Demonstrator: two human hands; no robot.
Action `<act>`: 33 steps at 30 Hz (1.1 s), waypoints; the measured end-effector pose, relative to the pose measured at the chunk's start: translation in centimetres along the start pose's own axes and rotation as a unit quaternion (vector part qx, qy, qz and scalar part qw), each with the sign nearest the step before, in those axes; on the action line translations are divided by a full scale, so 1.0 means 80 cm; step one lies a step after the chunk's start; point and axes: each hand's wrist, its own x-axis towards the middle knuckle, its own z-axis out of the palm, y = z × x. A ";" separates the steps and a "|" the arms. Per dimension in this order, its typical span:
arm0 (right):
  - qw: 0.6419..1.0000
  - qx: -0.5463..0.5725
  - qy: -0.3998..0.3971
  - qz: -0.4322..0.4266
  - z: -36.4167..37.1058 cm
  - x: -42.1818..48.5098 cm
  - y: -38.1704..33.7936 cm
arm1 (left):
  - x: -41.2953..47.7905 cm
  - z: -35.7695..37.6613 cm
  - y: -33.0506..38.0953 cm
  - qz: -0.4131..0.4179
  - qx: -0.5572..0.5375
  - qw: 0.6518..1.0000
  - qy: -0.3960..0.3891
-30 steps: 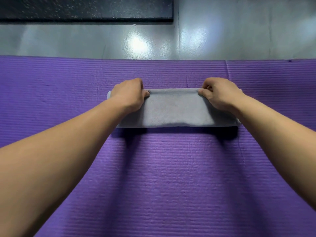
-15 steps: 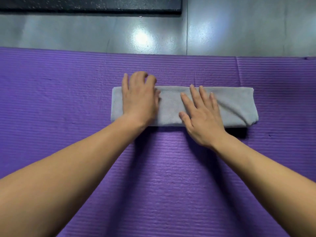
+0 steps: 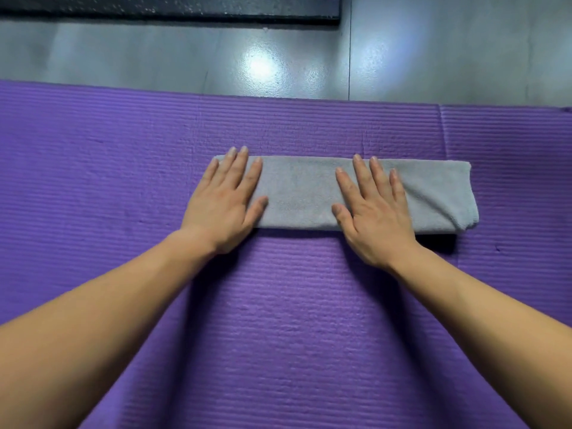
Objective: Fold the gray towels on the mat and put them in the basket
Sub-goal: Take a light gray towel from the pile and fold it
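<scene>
Place: indoor floor area, prob. a gym or workout rm | Evidence: purple ribbed exercise mat [image 3: 278, 335] spread over glossy gray floor [image 3: 139, 57] w/ a straight seam [image 3: 350, 57] | Far edge: dark speckled slab [image 3: 154, 7] (looks like rubber gym flooring) | Light: bright glare spot [image 3: 261, 65] reflected on floor

No text, label, brand, number or sign can be read anywhere in view (not on the folded gray terry towel [image 3: 298, 190], the purple ribbed foam mat [image 3: 278, 335], or the glossy gray floor [image 3: 154, 57]).
</scene>
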 end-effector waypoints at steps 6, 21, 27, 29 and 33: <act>1.000 -0.002 0.002 -0.003 -0.002 0.000 0.000 | -0.001 -0.012 0.093 0.011 -0.026 0.999 0.031; 0.998 0.027 -0.012 0.063 -0.024 -0.027 0.128 | 0.003 0.001 0.049 0.016 -0.020 1.000 0.014; 0.997 0.007 -0.022 0.075 -0.029 -0.026 0.123 | 0.000 -0.011 0.016 -0.070 -0.088 0.994 0.013; 0.996 0.004 0.000 0.094 -0.040 -0.023 0.107 | -0.006 -0.014 0.016 -0.113 -0.153 0.979 0.067; 0.990 0.105 0.092 0.003 -0.059 -0.008 0.041 | -0.023 -0.015 0.019 -0.214 -0.253 0.929 0.163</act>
